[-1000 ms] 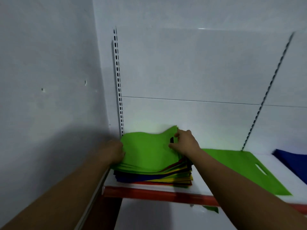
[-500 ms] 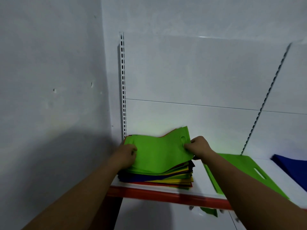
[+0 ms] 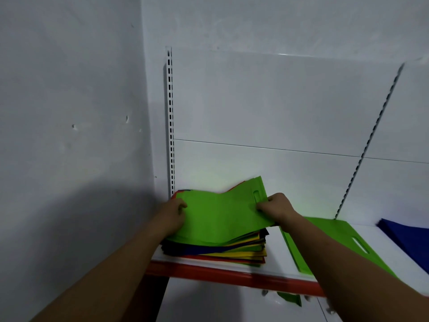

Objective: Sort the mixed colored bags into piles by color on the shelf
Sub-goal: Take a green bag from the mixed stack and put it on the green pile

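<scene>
A stack of mixed colored bags (image 3: 232, 251) in yellow, red, blue and dark tones sits at the left end of the white shelf (image 3: 274, 249). On top lies a green bag (image 3: 218, 217), its right end with the handle slot lifted off the stack. My right hand (image 3: 277, 208) pinches that lifted end just below the slot. My left hand (image 3: 173, 214) grips the bag's left edge. To the right, another green bag (image 3: 336, 242) lies flat on the shelf. A blue bag (image 3: 408, 235) lies at the far right.
The shelf has a red front edge (image 3: 209, 273) and white back panels with slotted uprights (image 3: 170, 122). A grey wall (image 3: 69, 135) closes the left side. A scrap of green (image 3: 290, 298) hangs below the shelf edge.
Both hands have taken hold of the top green bag. Its right end has risen off the stack and shifted a little to the right.
</scene>
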`<state>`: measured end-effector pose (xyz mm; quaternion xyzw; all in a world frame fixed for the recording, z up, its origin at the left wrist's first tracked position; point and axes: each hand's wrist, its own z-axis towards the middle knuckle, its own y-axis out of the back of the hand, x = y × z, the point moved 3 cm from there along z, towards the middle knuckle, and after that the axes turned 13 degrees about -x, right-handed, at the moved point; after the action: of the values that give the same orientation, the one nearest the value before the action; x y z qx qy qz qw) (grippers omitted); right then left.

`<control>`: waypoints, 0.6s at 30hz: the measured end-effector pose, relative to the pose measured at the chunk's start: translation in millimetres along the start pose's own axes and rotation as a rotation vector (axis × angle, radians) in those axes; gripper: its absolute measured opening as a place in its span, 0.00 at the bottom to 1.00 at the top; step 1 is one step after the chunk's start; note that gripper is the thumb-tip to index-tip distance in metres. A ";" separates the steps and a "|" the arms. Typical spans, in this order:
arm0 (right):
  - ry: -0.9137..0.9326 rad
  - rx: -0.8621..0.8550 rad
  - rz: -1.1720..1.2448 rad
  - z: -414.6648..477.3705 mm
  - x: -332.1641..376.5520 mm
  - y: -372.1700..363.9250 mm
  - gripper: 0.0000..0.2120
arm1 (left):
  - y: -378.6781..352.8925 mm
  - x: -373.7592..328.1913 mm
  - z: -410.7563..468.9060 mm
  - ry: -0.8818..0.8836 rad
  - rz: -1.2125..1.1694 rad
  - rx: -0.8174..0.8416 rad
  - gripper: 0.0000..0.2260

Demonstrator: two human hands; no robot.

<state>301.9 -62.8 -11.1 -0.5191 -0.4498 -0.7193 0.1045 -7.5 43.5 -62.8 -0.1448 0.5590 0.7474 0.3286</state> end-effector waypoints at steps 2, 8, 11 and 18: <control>0.031 -0.010 -0.028 1.1 2.4 1.0 0.05 | 1.5 0.2 1.7 0.045 -0.107 -0.064 0.13; 0.127 -0.042 -0.151 7.1 2.9 3.2 0.12 | 12.0 -0.4 -0.2 0.310 -0.453 -0.279 0.21; 0.130 -0.045 -0.154 7.8 0.9 3.7 0.10 | 12.9 9.6 -0.7 0.441 -0.541 -0.319 0.30; 0.130 -0.068 -0.125 6.3 -2.1 5.0 0.06 | 5.5 17.5 4.7 0.427 -0.575 -0.178 0.24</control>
<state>310.0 -61.5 -9.9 -0.4455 -0.4491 -0.7713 0.0707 -23.4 52.8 -67.4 -0.4767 0.4841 0.6231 0.3875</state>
